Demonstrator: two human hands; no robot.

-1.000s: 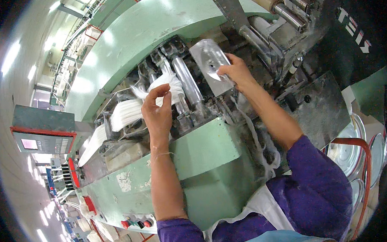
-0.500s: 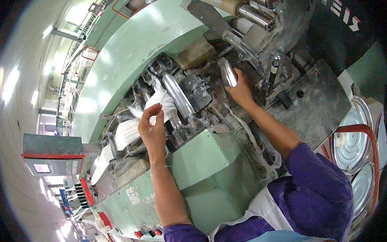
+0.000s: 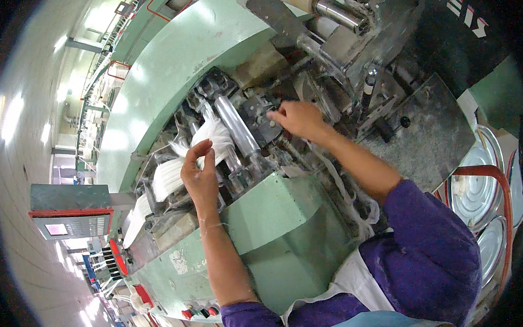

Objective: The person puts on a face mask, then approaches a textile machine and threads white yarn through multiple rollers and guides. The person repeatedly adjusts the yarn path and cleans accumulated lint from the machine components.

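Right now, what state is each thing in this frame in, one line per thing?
Left hand: grip pinched on the white fibre strands.
Right hand: resting on dark machine parts, holding nothing visible.
White fibre strands: fanned out, fed between rollers.
Shiny metal roller: exposed, uncovered.
Pale green machine housing: opened at the roller section.
Round metal cans: standing at right.

A single view comes from a wide fisheye camera worn on the person's head, looking steeply down and forward over a green machine (image 3: 275,220) that fills the centre of the frame. It sits close: both forearms enter from the lower edge, the left hand (image 3: 200,176) at centre left, the right hand (image 3: 297,119) just above centre. Straight edges bow near the rim; a long hall curves away along the left edge.
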